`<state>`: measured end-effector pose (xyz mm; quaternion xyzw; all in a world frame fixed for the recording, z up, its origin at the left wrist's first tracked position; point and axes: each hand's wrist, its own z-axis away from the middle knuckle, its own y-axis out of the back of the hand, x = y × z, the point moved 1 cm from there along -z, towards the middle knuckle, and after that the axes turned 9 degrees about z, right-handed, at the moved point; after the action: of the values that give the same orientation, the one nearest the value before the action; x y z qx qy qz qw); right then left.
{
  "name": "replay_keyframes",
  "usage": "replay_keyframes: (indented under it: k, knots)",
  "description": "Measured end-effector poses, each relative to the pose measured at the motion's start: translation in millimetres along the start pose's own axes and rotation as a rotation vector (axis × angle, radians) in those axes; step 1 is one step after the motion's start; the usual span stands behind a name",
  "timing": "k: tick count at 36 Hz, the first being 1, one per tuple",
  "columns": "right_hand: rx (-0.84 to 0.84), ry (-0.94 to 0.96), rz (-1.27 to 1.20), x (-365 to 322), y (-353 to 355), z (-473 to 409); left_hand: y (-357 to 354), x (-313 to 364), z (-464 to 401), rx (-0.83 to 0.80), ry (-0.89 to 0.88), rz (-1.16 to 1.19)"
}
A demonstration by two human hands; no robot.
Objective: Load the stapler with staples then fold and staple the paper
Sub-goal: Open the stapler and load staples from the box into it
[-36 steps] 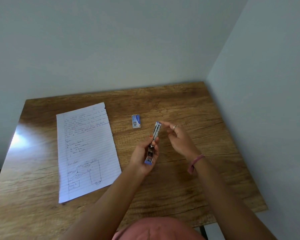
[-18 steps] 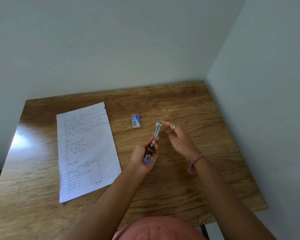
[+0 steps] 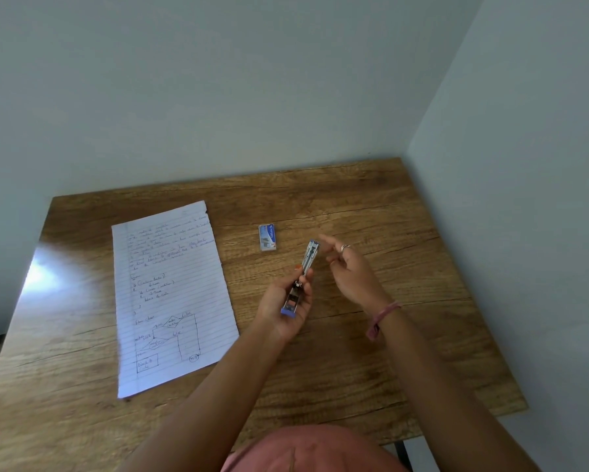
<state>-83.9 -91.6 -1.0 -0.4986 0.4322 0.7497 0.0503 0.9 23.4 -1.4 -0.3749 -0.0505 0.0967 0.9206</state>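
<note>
On the table [image 3: 371, 335]: paper [image 3: 170, 294] flat at left | left hand [image 3: 286, 308] grips opened stapler [image 3: 301, 279] mid-table, raised | right hand [image 3: 351, 270] beside its tip, fingers loosely curled, holding nothing visible | staple box [image 3: 267, 237] beyond stapler.

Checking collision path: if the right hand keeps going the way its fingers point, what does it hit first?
Probably the far tip of the stapler, held open in the left hand; the right hand fingertips sit just beside it. Depth is unclear.
</note>
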Motion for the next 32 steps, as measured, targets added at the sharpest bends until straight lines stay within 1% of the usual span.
replay_keyframes:
  k: [2,6,9,13,17,21,25,28,32]
  knots:
    - [0.014,-0.014,-0.027,0.6,-0.6,-0.4,0.0,0.1,-0.4,0.0,0.001,0.005]
    - [0.013,0.011,0.011,2.0,-0.8,0.1,0.5,0.6,-1.2,-0.004,0.003,0.016]
    - [0.015,-0.006,-0.034,4.3,-2.4,-1.7,0.3,0.7,-1.3,-0.006,0.005,0.013]
    - [0.016,0.008,0.015,4.8,-1.6,-2.5,0.1,0.6,-0.7,-0.007,0.011,0.007]
    - [0.036,-0.016,-0.031,5.2,-2.2,-4.4,-0.1,0.7,-0.6,-0.002,0.001,-0.017]
    - [0.03,0.024,0.032,5.6,-1.5,-3.7,0.4,0.9,-1.2,-0.001,0.0,-0.019]
    - [0.07,-0.006,-0.008,4.7,0.5,-4.7,0.6,0.6,-1.7,-0.003,0.004,-0.025]
    - [0.04,0.032,0.046,4.0,3.2,-2.9,1.0,1.0,-1.6,-0.004,0.005,-0.041]
    - [0.083,-0.016,0.014,4.7,8.0,-4.7,0.6,1.1,-2.1,-0.001,0.008,-0.052]
